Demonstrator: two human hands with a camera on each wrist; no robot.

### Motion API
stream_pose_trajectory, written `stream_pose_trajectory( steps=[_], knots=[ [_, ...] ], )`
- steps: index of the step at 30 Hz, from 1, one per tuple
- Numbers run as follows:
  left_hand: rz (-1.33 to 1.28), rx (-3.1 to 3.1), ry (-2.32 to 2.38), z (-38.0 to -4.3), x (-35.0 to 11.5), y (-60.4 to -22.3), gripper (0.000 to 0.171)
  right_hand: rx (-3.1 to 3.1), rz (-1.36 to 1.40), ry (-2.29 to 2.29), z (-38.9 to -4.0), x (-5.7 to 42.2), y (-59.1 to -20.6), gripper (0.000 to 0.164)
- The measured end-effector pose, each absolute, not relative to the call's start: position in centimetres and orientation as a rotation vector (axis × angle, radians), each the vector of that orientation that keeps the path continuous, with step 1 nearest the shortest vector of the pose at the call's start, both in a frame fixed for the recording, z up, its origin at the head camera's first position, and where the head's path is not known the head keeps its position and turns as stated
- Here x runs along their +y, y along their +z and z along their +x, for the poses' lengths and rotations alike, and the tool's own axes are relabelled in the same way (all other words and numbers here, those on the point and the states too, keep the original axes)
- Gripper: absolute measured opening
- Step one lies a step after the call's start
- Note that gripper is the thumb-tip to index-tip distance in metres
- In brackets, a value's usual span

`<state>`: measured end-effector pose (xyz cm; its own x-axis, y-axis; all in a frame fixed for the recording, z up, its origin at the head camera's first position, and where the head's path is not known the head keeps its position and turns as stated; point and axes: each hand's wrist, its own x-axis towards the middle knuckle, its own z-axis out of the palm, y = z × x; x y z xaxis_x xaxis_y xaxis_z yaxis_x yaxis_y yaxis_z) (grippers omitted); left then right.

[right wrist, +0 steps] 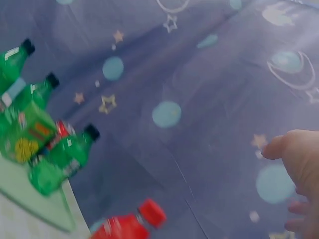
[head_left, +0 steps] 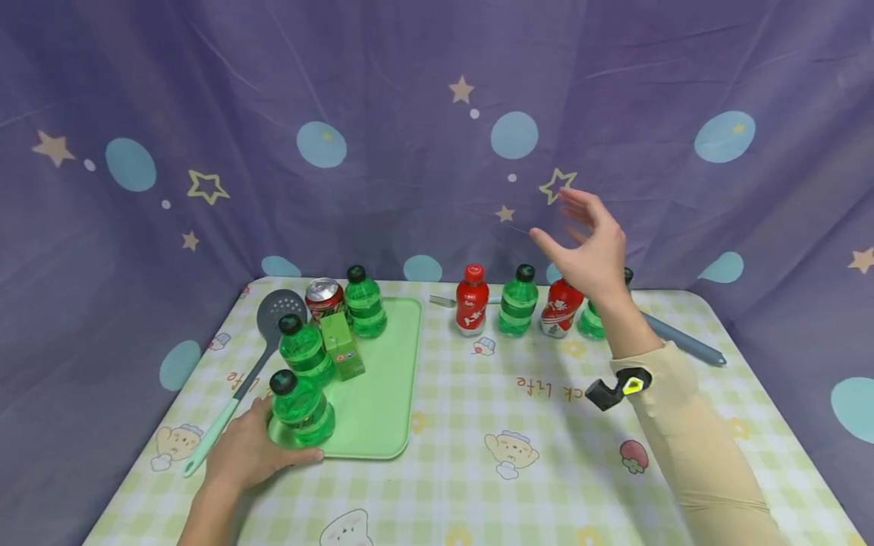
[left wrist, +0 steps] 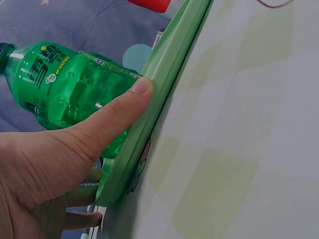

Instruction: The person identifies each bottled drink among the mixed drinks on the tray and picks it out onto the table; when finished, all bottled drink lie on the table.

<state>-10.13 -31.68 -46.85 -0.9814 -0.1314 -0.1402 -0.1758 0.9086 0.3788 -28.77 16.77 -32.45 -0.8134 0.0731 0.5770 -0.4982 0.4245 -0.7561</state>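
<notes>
My left hand (head_left: 247, 447) holds the near left corner of a light green tray (head_left: 382, 409). Its thumb lies along the front rim in the left wrist view, and its other fingers reach round the left side. Close beside that hand stands a green bottle (head_left: 303, 409) with a black cap. Behind it on the tray are another green bottle (head_left: 307, 353), a green carton (head_left: 343, 349), a red can (head_left: 325, 298) and a third green bottle (head_left: 366, 307). My right hand (head_left: 594, 254), fingers spread and holding nothing, is raised over the bottles at the back right.
A red bottle (head_left: 472, 303), a green bottle (head_left: 519, 303), a tilted red bottle (head_left: 561, 309) and a partly hidden green bottle (head_left: 591, 322) line the back. A fork (head_left: 442, 301) lies behind them. A skimmer (head_left: 251, 375) flanks the tray; a dark long-handled utensil (head_left: 686, 343) lies right.
</notes>
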Motion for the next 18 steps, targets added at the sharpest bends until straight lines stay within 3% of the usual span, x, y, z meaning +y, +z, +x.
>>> stream_pose_trajectory(
  steps=[7,18],
  knots=[
    [-0.250,2.958,0.585,-10.2,-31.7,-46.7,0.147,-2.083,0.535,1.541,-29.0,11.9,-31.2,0.064],
    [-0.257,2.931,0.585,-10.4,-31.8,-47.0,0.150,-2.103,0.703,1.625,-29.3,4.8,-33.0,0.064]
  ],
)
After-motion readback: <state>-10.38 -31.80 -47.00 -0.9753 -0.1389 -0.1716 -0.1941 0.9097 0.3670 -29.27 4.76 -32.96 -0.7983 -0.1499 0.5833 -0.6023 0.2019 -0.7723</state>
